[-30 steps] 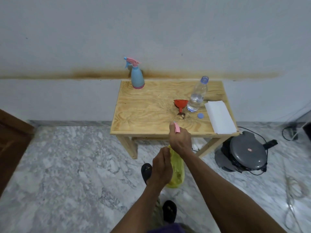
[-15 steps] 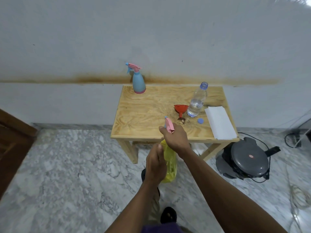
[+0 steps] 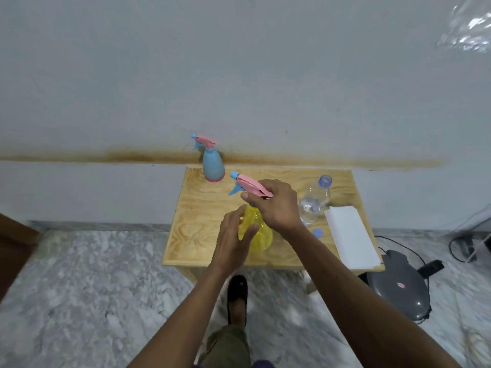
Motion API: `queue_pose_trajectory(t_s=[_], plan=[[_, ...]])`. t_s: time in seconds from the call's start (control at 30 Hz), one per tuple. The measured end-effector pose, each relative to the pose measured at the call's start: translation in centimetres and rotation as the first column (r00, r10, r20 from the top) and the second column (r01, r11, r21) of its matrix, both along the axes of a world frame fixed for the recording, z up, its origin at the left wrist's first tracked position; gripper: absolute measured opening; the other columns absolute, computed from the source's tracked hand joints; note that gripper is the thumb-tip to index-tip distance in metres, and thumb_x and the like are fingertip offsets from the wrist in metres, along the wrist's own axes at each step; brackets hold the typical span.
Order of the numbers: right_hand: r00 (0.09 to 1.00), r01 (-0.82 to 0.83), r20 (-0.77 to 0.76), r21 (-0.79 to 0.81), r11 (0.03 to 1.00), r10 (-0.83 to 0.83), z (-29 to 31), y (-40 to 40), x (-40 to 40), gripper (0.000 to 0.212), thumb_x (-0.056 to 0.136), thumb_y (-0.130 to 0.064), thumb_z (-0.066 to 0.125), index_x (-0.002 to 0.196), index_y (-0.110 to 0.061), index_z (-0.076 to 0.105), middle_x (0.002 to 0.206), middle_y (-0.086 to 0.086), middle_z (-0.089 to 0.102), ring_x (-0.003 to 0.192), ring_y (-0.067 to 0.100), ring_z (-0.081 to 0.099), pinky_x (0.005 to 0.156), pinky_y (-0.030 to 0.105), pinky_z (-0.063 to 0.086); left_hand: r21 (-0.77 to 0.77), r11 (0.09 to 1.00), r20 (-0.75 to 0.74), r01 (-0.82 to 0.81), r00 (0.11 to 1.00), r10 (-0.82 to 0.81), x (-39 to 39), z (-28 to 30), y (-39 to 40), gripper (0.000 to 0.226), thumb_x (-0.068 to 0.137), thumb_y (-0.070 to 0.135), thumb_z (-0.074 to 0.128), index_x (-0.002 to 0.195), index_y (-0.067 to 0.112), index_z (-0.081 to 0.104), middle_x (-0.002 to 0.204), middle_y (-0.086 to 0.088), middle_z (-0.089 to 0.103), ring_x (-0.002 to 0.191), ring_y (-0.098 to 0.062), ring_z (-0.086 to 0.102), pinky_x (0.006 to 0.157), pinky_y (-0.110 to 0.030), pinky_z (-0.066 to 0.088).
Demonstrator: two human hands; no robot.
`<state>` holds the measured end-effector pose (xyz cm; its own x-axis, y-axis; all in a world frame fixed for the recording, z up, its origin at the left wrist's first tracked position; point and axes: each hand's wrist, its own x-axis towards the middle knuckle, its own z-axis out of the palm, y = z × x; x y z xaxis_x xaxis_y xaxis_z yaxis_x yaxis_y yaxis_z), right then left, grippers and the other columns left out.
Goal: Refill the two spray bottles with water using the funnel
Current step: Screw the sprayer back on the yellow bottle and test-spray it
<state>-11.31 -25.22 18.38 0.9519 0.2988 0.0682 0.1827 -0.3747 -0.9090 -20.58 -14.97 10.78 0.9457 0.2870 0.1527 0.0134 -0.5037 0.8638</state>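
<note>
From the camera on my head: my right hand [image 3: 279,205] grips the pink spray head [image 3: 252,187] of the yellow spray bottle [image 3: 261,235], fingers curled over its top, with the blue nozzle pointing left. My left hand [image 3: 232,241] lies against the bottle's near side with fingers nearly straight, thumb and fingers spread along the yellow plastic. The bottle is over the middle of the wooden table [image 3: 202,221], near the front edge; whether its base touches the wood I cannot tell. A blue spray bottle [image 3: 212,164] stands upright at the table's back left corner, by the wall. An uncapped water bottle [image 3: 314,201], partly full, stands just right of my right hand, its blue cap [image 3: 317,233] on the wood nearby. A white sheet of paper [image 3: 350,236] lies along the right edge. A grey appliance [image 3: 401,286] sits on the marble floor beside the table.
</note>
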Motion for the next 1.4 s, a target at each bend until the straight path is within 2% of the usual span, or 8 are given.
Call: queue_pose_trajectory(t_s=[0.07, 0.13, 0.33, 0.63, 1.03, 1.13, 1.23, 1.4], plan=[[1.000, 0.015, 0.009, -0.013, 1.000, -0.015, 0.1, 0.9, 2.7, 0.023, 0.075, -0.032, 0.083, 0.095, -0.021, 0.079, 0.085, -0.005, 0.073, 0.081, 0.016, 0.067, 0.071, 0.033, 0.051, 0.021, 0.999, 0.029, 0.045, 0.999, -0.046, 3.0, 0.9, 1.4, 0.045, 0.087, 0.058, 0.051, 0.130, 0.047, 0.039, 0.117, 0.054, 0.037, 0.114, -0.015, 0.052, 0.091, -0.040, 0.048], [0.999, 0.032, 0.018, 0.000, 0.999, -0.032, 0.2, 1.8, 5.5, 0.022, 0.074, -0.028, 0.085, 0.094, -0.020, 0.080, 0.082, -0.007, 0.073, 0.075, 0.008, 0.064, 0.067, 0.023, 0.046, 0.008, 1.000, 0.066, 0.016, 0.998, -0.016, 6.0, 0.8, 2.7, 0.051, 0.085, 0.054, 0.056, 0.133, 0.041, 0.044, 0.116, 0.048, 0.045, 0.113, -0.016, 0.054, 0.091, -0.038, 0.047], [0.992, 0.098, 0.086, -0.030, 0.995, -0.095, -0.4, 4.4, 12.4, 0.021, 0.073, -0.024, 0.086, 0.090, -0.018, 0.075, 0.080, -0.011, 0.072, 0.071, -0.001, 0.062, 0.065, 0.017, 0.045, -0.058, 0.995, -0.090, -0.082, 0.993, 0.076, 14.6, -1.6, 5.9, 0.064, 0.086, 0.032, 0.076, 0.141, 0.014, 0.050, 0.130, -0.003, 0.060, 0.118, -0.020, 0.058, 0.098, -0.035, 0.047], [0.982, 0.189, -0.011, -0.053, 0.981, -0.190, -4.6, 6.8, 20.1, 0.028, 0.075, -0.017, 0.085, 0.101, -0.014, 0.074, 0.094, 0.003, 0.071, 0.087, 0.015, 0.065, 0.075, 0.034, 0.057, -0.027, 0.998, -0.210, -0.048, 0.977, 0.042, 23.8, -5.2, 8.3, 0.062, 0.086, 0.035, 0.075, 0.138, 0.008, 0.055, 0.137, -0.011, 0.061, 0.127, -0.025, 0.056, 0.104, -0.030, 0.039], [0.993, 0.095, -0.060, -0.148, 0.984, -0.105, -7.5, 7.8, 25.0, 0.023, 0.081, -0.014, 0.081, 0.102, -0.014, 0.073, 0.095, 0.002, 0.071, 0.084, 0.016, 0.064, 0.074, 0.025, 0.052, 0.080, 0.994, -0.257, -0.070, 0.962, 0.089, 28.1, -9.2, 8.8, 0.051, 0.089, 0.030, 0.071, 0.130, 0.002, 0.059, 0.121, -0.017, 0.067, 0.110, -0.034, 0.064, 0.092, -0.044, 0.053], [0.995, 0.096, -0.022, -0.164, 0.982, -0.101, -7.8, 7.9, 25.0, 0.025, 0.080, -0.014, 0.082, 0.103, -0.014, 0.073, 0.098, 0.004, 0.068, 0.089, 0.015, 0.063, 0.076, 0.028, 0.053, 0.104, 0.993, -0.288, -0.061, 0.954, 0.089, 28.3, -9.2, 8.7, 0.052, 0.090, 0.032, 0.070, 0.132, 0.004, 0.058, 0.124, -0.015, 0.066, 0.113, -0.033, 0.063, 0.094, -0.039, 0.050], [0.993, 0.115, 0.020, -0.186, 0.976, -0.113, -8.0, 7.6, 24.6, 0.027, 0.080, -0.016, 0.082, 0.105, -0.014, 0.074, 0.100, 0.003, 0.066, 0.091, 0.014, 0.062, 0.077, 0.016, 0.046, 0.123, 0.991, -0.291, -0.055, 0.953, 0.089, 28.0, -9.5, 8.6, 0.053, 0.091, 0.033, 0.068, 0.135, 0.006, 0.057, 0.128, -0.013, 0.065, 0.117, -0.030, 0.061, 0.096, -0.034, 0.047], [0.993, 0.120, 0.014, -0.228, 0.966, -0.121, -7.0, 6.8, 24.0, 0.043, 0.081, -0.024, 0.082, 0.121, -0.015, 0.070, 0.118, 0.006, 0.066, 0.105, 0.019, 0.063, 0.088, 0.027, 0.049, 0.136, 0.990, -0.288, -0.049, 0.954, 0.087, 27.9, -10.0, 8.5, 0.054, 0.092, 0.035, 0.067, 0.137, 0.007, 0.055, 0.130, -0.013, 0.065, 0.119, -0.030, 0.061, 0.098, -0.037, 0.048]])
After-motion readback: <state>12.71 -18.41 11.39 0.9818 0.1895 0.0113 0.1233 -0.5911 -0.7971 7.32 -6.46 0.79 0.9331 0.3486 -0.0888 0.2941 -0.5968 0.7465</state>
